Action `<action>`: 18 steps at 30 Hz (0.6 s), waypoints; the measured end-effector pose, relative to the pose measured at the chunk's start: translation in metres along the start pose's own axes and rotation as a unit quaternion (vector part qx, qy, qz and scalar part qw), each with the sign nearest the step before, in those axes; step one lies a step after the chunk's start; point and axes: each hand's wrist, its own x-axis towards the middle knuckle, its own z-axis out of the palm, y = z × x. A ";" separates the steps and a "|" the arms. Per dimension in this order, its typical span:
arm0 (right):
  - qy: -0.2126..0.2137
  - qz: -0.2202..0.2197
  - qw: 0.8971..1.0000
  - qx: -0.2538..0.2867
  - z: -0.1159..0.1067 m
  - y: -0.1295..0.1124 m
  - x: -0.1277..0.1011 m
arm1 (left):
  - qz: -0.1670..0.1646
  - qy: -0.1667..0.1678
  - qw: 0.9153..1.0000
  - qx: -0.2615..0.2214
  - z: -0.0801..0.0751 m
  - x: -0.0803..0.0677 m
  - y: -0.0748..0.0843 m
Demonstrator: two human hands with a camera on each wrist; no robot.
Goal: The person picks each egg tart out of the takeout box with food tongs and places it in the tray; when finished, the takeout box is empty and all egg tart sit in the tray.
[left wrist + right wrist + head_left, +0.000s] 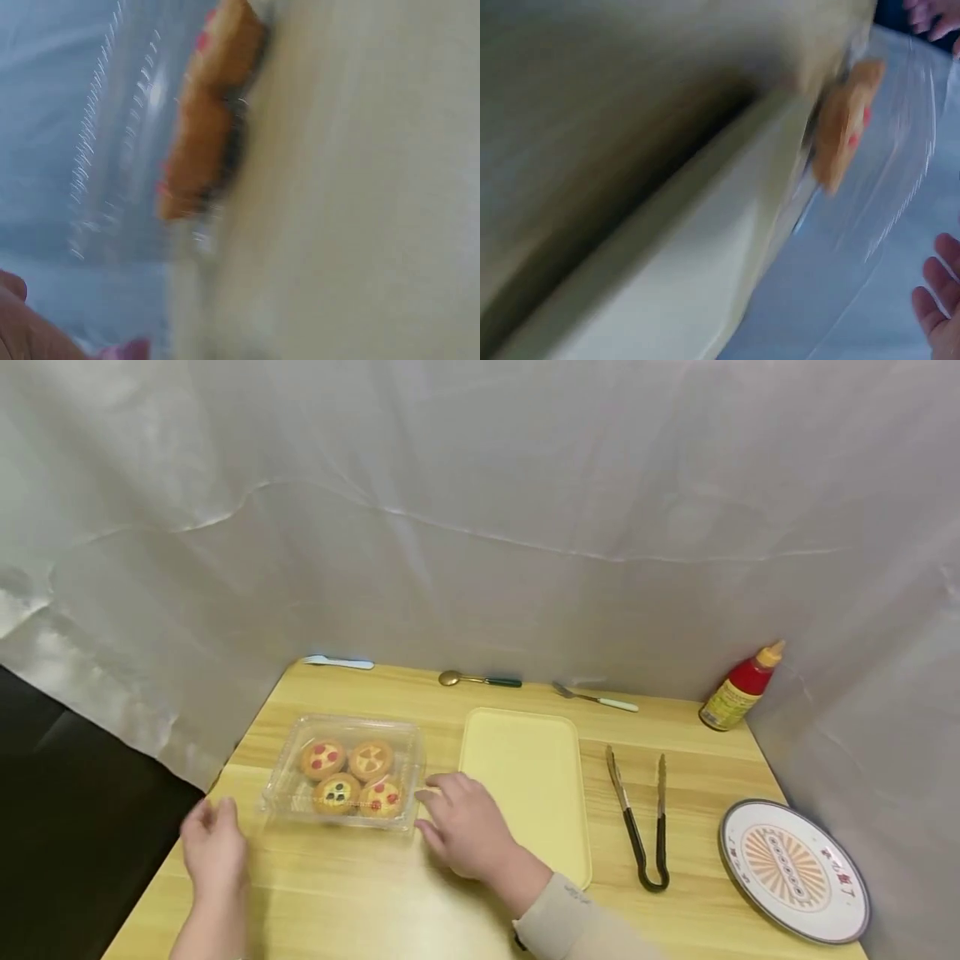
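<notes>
A clear plastic box with its lid down stands on the wooden table and holds several small fruit tarts. My right hand lies at the box's right edge, on the corner of a pale yellow tray, with its fingers relaxed against the plastic. My left hand is blurred, with straight fingers, just off the box's front left corner and holding nothing. The blurred left wrist view shows a tart behind clear plastic. The right wrist view shows a tart beside the tray.
Black-handled tongs lie right of the tray, and a patterned plate sits at the right front. A red sauce bottle stands at the back right. A knife, spoon and fork line the back edge. White cloth walls surround the table.
</notes>
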 end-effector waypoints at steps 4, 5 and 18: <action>0.041 -0.079 0.995 -0.035 0.016 -0.022 0.022 | -0.089 -0.100 0.991 0.002 -0.009 0.011 -0.017; 0.042 -0.091 0.994 -0.041 0.019 -0.028 0.028 | -0.093 -0.103 0.990 -0.006 -0.009 0.012 -0.021; -0.063 -0.156 0.973 -0.160 0.035 -0.076 0.075 | -0.115 -0.075 0.977 -0.161 0.013 0.018 -0.033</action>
